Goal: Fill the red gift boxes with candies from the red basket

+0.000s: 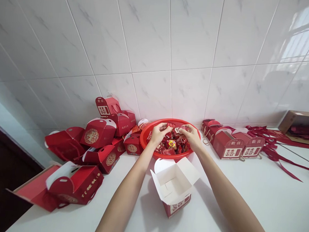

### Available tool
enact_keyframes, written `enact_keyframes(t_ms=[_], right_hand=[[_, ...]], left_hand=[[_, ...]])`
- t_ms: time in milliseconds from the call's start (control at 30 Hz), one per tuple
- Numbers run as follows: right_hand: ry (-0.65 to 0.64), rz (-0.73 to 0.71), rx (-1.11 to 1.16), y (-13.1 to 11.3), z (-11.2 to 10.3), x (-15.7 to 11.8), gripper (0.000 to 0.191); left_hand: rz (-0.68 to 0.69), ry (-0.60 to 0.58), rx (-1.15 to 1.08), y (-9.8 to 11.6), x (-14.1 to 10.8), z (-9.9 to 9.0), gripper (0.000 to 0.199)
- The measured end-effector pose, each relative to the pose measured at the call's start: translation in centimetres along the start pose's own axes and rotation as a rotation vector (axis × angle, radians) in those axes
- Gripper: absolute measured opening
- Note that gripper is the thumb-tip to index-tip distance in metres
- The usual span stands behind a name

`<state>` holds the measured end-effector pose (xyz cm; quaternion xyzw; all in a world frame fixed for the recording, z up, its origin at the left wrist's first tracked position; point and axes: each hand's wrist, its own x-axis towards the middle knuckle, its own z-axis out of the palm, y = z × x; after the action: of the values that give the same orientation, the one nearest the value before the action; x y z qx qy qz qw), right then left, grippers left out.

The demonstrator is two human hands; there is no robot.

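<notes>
Both my hands are over a red plastic basket [145, 145] filled with wrapped candies [171, 143]. My left hand [159, 133] pinches a small red-wrapped candy, partly hidden by the fingers. In my right hand [191, 136], thumb and fingers are closed on another wrapped candy [177, 131] in a red and clear wrapper. Between my forearms, in front of the basket, stands a red gift box [176, 205] with its white flaps spread; its white inside shows no candy.
Several red gift boxes [93, 136] are heaped on the left side of the white table [270, 198]. More closed boxes [228, 147] stand right of the basket. Dark red ribbons [272, 152] and a cardboard box [296, 119] lie farther right. A tiled wall [190, 93] rises behind.
</notes>
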<state>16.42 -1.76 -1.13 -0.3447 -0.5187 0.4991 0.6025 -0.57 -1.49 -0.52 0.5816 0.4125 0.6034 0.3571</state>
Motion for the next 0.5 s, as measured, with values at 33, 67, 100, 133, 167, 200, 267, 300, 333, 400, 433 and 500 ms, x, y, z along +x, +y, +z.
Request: enact_keyframes(t_ms=[33, 67, 100, 133, 167, 200, 267, 300, 333, 400, 433, 500], right_hand=[[-0.024, -0.003, -0.009, -0.1, 0.0, -0.1, 0.024], [-0.070, 0.006, -0.018, -0.2, 0.0, -0.2, 0.023], [-0.123, 0.022, -0.025, -0.3, 0.0, -0.3, 0.024], [-0.164, 0.044, -0.027, -0.3, 0.0, -0.3, 0.027], [-0.183, 0.065, -0.025, -0.3, 0.0, -0.3, 0.032], [-0.177, 0.078, -0.017, -0.2, 0.0, -0.2, 0.037], [-0.123, 0.077, 0.005, -0.1, -0.1, -0.1, 0.046], [-0.103, 0.073, 0.016, -0.1, 0.0, 0.0, 0.048], [-0.096, 0.073, 0.026, -0.1, 0.0, 0.0, 0.050], [-0.108, 0.087, 0.045, -0.3, 0.1, -0.1, 0.049], [-0.117, 0.102, 0.051, -0.4, 0.1, -0.2, 0.048], [-0.108, 0.121, 0.056, -0.6, 0.1, -0.3, 0.045]], left_hand=[[0.004, 0.004, 0.009, 0.0, 0.0, 0.0, 0.038], [0.013, -0.001, 0.023, 0.1, -0.1, 0.0, 0.038], [0.026, -0.013, 0.042, 0.3, -0.2, 0.0, 0.037], [0.040, -0.031, 0.062, 0.4, -0.3, 0.0, 0.035], [0.050, -0.056, 0.082, 0.6, -0.4, 0.0, 0.033], [0.055, -0.085, 0.098, 0.8, -0.5, 0.0, 0.032], [0.053, -0.147, 0.120, 1.1, -0.7, 0.1, 0.031], [0.049, -0.180, 0.125, 1.3, -0.8, 0.1, 0.031], [0.044, -0.205, 0.131, 1.3, -0.8, 0.1, 0.031], [0.021, -0.217, 0.155, 1.4, -0.8, 0.1, 0.029], [0.000, -0.210, 0.171, 1.3, -0.7, 0.1, 0.028], [-0.070, -0.183, 0.185, 1.2, -0.6, 0.2, 0.027]])
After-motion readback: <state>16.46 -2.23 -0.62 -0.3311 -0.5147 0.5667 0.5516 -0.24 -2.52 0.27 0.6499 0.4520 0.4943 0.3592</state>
